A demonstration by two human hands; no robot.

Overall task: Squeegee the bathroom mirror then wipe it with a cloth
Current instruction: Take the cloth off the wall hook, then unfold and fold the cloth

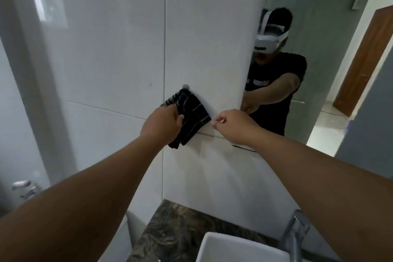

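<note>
A dark cloth (pixel 189 112) with thin pale stripes hangs folded from a wall hook, left of the mirror's (pixel 331 27) left edge.

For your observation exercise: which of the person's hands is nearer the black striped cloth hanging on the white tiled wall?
Left. The left hand touches the black striped cloth; the right hand is apart, just right of it.

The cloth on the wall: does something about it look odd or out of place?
Slightly. The cloth hangs bunched and tilted from a wall hook, the left hand gripping its edge. No tear or spill shows.
</note>
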